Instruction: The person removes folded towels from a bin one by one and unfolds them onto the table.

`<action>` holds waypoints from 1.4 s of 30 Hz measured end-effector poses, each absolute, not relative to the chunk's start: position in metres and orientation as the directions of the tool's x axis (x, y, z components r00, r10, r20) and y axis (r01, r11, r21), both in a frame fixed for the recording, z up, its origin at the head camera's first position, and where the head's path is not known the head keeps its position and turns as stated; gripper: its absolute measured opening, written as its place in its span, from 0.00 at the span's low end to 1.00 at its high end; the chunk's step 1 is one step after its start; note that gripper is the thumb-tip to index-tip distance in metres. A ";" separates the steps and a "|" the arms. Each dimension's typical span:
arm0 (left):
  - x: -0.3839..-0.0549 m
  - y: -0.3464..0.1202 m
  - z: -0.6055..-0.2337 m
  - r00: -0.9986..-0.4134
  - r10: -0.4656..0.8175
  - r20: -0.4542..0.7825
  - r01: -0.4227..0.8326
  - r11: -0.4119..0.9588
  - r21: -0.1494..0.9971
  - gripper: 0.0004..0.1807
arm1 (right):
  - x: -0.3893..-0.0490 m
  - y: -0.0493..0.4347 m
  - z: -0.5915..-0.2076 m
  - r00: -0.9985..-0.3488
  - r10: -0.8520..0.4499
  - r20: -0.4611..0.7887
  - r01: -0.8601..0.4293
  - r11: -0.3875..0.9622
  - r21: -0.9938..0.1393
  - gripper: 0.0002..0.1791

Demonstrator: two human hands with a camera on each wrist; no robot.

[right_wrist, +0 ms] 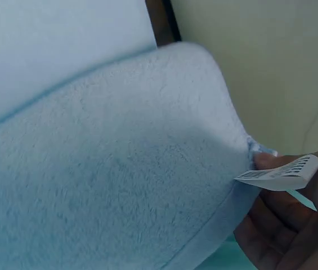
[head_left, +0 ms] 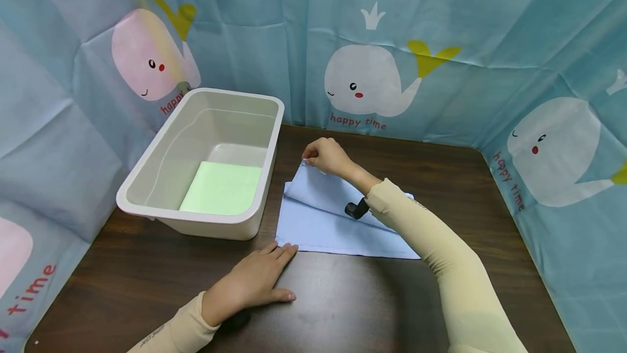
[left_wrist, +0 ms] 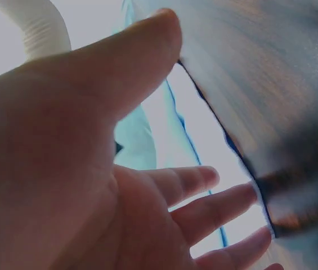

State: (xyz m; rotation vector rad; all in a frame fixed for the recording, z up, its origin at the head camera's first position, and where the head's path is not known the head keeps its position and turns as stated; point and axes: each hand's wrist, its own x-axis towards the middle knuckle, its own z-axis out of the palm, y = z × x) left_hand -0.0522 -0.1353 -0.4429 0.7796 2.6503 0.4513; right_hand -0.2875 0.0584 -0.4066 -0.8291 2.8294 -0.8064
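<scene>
A light blue towel lies on the table, its far part lifted and folded over toward the near side. My right hand pinches the towel's far left corner between thumb and fingers, raised above the layer beneath. In the right wrist view a white printed label sticks out beside the thumb, and the plush surface of the lifted part shows. Palm down, my left hand has its fingers spread and straight, the fingertips right at the towel's near left corner.
To the left of the towel stands a light grey plastic bin with a folded pale green cloth on its bottom. A blue curtain with whale prints surrounds the dark wooden table at the back and sides.
</scene>
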 end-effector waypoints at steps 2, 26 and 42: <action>-0.052 -0.136 -0.442 -0.790 0.568 -0.231 0.458 0.797 0.395 0.50 | -0.295 0.057 -0.406 -0.853 -0.518 0.057 -0.472 0.723 -0.504 0.06; -0.055 -0.135 -0.437 -0.768 0.572 -0.288 0.469 0.808 0.356 0.48 | -0.369 0.046 -0.438 -0.958 -0.265 0.113 -0.288 0.858 -0.425 0.10; -0.049 -0.133 -0.435 -0.782 0.553 -0.288 0.478 0.828 0.292 0.44 | -0.375 0.034 -0.465 -0.967 -0.252 0.037 -0.252 0.925 -0.284 0.10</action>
